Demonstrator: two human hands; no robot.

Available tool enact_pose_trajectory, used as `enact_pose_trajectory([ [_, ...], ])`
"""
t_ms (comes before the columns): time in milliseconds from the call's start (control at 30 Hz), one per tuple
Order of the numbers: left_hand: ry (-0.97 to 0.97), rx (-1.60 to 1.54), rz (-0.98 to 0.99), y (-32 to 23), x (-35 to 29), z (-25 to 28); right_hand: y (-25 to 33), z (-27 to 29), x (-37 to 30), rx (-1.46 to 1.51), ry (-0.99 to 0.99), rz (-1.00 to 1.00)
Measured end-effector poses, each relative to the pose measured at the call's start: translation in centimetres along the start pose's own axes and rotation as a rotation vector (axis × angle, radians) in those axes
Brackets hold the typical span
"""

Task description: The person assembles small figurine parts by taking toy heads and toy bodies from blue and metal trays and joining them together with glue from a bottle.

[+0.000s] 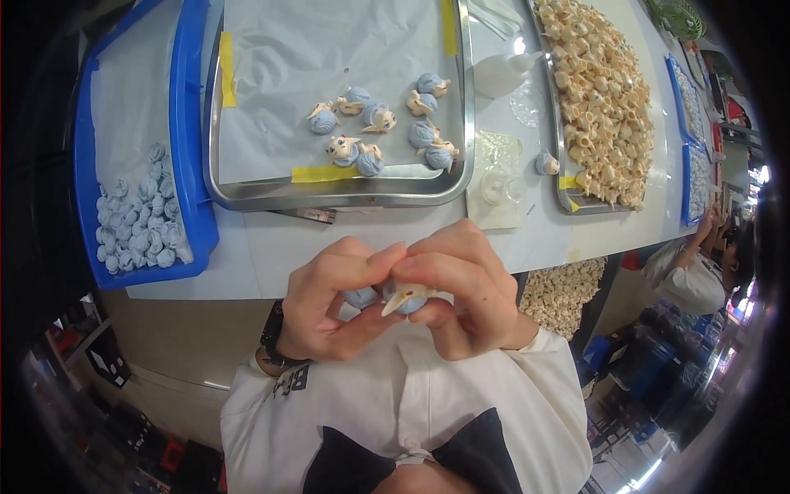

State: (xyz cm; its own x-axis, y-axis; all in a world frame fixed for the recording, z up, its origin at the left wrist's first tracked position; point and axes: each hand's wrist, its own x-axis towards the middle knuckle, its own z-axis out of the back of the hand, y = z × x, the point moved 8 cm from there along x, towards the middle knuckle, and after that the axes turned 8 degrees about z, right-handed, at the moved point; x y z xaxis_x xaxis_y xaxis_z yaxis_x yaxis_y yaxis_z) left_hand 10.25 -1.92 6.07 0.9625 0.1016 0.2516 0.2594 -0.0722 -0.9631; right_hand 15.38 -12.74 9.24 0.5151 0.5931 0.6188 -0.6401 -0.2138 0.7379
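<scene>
In front of my chest, both hands pinch a small figurine head [398, 301] with a cream pointed ear and pale blue hair. My left hand [322, 298] is closed, thumb and fingers curled round a blue rounded part [360, 297] on the left side. Closed from the other side, my right hand [467, 288] grips the cream part near the ear. The fingers hide much of it, and whether the blue part is joined to the head I cannot tell. Beyond my hands, several similar blue-and-cream heads [378, 118] lie on a paper-lined metal tray [362, 200].
At left, a blue bin [202, 165] holds pale blue pieces [136, 222]. A right-hand tray is heaped with cream hollow pieces [605, 107]. Between the trays are a white squeeze bottle [500, 76], a clear dish [499, 188] and one loose head [546, 163]. Another person [695, 267] sits far right.
</scene>
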Motion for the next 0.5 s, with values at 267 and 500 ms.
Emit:
enact_pose_trajectory([
  [267,0.008,0.001,-0.026,-0.4,-0.2,0.2,0.4,-0.3,-0.1,-0.007,-0.067,0.027],
  [500,0.017,-0.028,0.006,0.5,0.1,0.4,0.1,-0.3,-0.3,-0.04,-0.107,-0.012],
])
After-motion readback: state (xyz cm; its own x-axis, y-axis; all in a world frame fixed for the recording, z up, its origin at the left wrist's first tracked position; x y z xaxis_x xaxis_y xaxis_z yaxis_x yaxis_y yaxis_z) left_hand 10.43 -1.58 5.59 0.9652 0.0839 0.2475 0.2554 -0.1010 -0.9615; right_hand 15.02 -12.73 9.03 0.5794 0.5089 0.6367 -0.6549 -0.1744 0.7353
